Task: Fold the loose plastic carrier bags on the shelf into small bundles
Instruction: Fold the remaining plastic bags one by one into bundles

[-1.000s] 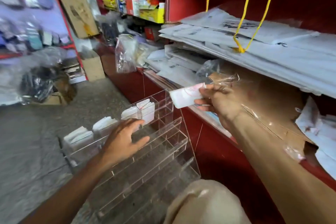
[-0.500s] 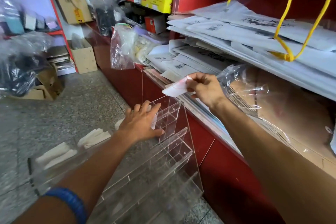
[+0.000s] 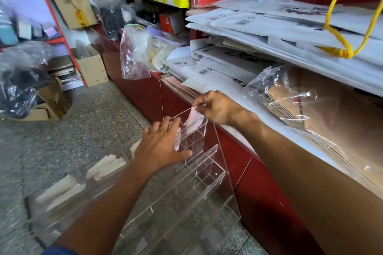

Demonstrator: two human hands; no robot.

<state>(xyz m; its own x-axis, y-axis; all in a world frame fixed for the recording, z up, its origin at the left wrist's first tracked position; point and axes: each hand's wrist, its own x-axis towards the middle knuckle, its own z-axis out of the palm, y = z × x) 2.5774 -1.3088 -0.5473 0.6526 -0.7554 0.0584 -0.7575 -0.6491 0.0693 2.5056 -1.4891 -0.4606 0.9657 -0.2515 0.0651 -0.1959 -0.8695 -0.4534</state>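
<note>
My right hand (image 3: 217, 107) pinches a small folded white bundle (image 3: 193, 118) by its top edge, its lower part inside the top right compartment of a clear acrylic tiered rack (image 3: 199, 174). My left hand (image 3: 161, 147) lies flat with spread fingers against the rack's upper front, covering another white bundle. More folded white bundles (image 3: 105, 166) sit in the compartments further left. A loose clear plastic bag (image 3: 275, 91) lies on the red shelf (image 3: 259, 182) to the right of my right hand.
Stacks of white packaged sheets (image 3: 238, 64) fill the shelf, with yellow cords (image 3: 339, 51) hanging over them. A clear bag of goods (image 3: 136, 56) stands at the shelf's left end. Cardboard boxes (image 3: 91, 66) and a bagged heap (image 3: 18, 80) stand on the speckled floor.
My right hand has carried the folded bundle down from in front of the shelf into the rack's top right compartment. My left hand slid up to the rack's upper front.
</note>
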